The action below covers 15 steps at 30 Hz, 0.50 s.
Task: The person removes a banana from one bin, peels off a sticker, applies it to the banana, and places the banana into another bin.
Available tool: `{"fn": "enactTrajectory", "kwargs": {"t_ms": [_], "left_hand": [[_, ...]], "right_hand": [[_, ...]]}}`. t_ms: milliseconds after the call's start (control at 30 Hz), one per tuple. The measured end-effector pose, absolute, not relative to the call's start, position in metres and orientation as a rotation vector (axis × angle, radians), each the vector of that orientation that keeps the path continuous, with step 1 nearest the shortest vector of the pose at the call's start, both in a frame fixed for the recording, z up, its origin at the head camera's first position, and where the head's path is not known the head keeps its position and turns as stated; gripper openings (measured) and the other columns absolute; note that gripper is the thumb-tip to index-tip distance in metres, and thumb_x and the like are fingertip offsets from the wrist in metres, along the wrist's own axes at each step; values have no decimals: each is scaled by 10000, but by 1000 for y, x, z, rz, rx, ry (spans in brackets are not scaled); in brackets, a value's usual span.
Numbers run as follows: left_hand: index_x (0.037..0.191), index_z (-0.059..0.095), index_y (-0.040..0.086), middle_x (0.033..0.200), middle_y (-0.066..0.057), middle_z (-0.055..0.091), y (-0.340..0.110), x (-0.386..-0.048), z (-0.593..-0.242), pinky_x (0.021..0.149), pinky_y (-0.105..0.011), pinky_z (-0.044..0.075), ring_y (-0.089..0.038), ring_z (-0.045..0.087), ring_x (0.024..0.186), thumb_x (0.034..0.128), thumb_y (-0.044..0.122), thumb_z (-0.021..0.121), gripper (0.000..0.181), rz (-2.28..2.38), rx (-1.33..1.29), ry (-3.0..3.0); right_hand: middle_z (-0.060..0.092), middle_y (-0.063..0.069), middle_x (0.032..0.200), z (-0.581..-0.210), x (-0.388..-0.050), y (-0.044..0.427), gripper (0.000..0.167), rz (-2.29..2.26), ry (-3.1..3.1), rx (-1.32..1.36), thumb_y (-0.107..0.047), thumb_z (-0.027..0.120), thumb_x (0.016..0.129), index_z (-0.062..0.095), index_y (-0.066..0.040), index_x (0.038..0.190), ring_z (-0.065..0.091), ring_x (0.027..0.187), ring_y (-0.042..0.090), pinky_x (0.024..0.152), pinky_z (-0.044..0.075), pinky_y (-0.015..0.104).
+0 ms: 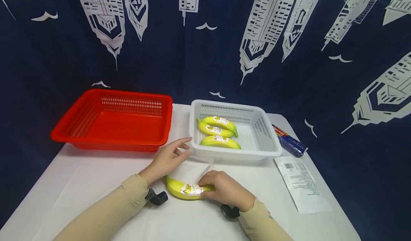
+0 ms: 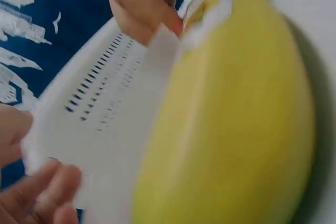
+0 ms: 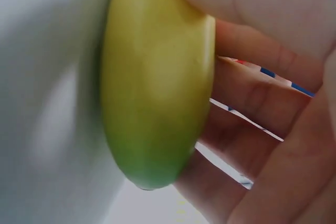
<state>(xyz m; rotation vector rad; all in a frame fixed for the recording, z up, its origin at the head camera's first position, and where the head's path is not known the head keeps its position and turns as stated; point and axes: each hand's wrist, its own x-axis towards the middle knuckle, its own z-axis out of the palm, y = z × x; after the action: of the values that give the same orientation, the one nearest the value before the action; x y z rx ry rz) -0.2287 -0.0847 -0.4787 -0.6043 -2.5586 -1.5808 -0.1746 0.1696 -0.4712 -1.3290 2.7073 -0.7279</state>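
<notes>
A yellow banana point(image 1: 179, 189) with a white label lies on the white table in front of me. My right hand point(image 1: 221, 189) grips its right end, thumb on the near side and fingers on the far side. In the right wrist view the greenish tip of the banana point(image 3: 152, 93) shows beside the fingers point(image 3: 257, 87). My left hand point(image 1: 168, 159) hovers beyond the stem end, fingers loosely spread near the white basket point(image 1: 231, 153), holding nothing. Whether it touches the basket, I cannot tell. A thin pale strip point(image 1: 205, 170) sticks up beside my right fingers.
Three labelled bananas point(image 1: 219, 142) lie in the left part of the white basket. To its left stands a red basket point(image 1: 112, 141). On the right are a blue-and-red packet point(image 1: 292, 145) and a printed white sheet point(image 1: 303, 187). A dark patterned curtain point(image 1: 199, 66) hangs behind the table.
</notes>
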Motion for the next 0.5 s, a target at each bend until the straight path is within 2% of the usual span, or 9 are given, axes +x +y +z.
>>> {"fn": "enactTrajectory", "kwargs": {"t_ms": [167, 267, 400, 500], "left_hand": [[1454, 593, 287, 1181, -7, 721, -75, -241, -490, 777, -275, 579, -142, 695, 918, 985, 239, 715, 487, -1656, -616, -2508], [1474, 571, 322, 1198, 12, 720, -77, -242, -495, 788, -278, 584, -151, 700, 952, 983, 242, 718, 518, -1638, -646, -2491], [1507, 511, 396, 1251, 31, 705, -81, -242, -497, 854, -312, 577, -134, 691, 1030, 991, 272, 707, 566, -1610, -678, -2525], [1528, 490, 377, 1276, 16, 694, -81, -242, -499, 832, -321, 569, -141, 681, 1046, 993, 234, 703, 594, -1599, -706, -2533]], "right_hand": [[742, -73, 1019, -459, -170, 190, 224, -826, 2593, -1241, -122, 861, 821, 785, -145, 1030, 650, 930, 28, 860, 544, 229], [734, -108, 1026, -445, -170, 203, 234, -891, 2513, -1167, -120, 860, 820, 786, -178, 1034, 662, 905, 49, 840, 553, 237], [740, -121, 1057, -423, -175, 218, 233, -980, 2485, -1133, -198, 864, 838, 788, -214, 1057, 685, 946, 87, 878, 560, 269], [752, -91, 1080, -400, -183, 229, 248, -1019, 2542, -1148, -242, 864, 845, 789, -207, 1078, 687, 983, 95, 905, 553, 276]]}}
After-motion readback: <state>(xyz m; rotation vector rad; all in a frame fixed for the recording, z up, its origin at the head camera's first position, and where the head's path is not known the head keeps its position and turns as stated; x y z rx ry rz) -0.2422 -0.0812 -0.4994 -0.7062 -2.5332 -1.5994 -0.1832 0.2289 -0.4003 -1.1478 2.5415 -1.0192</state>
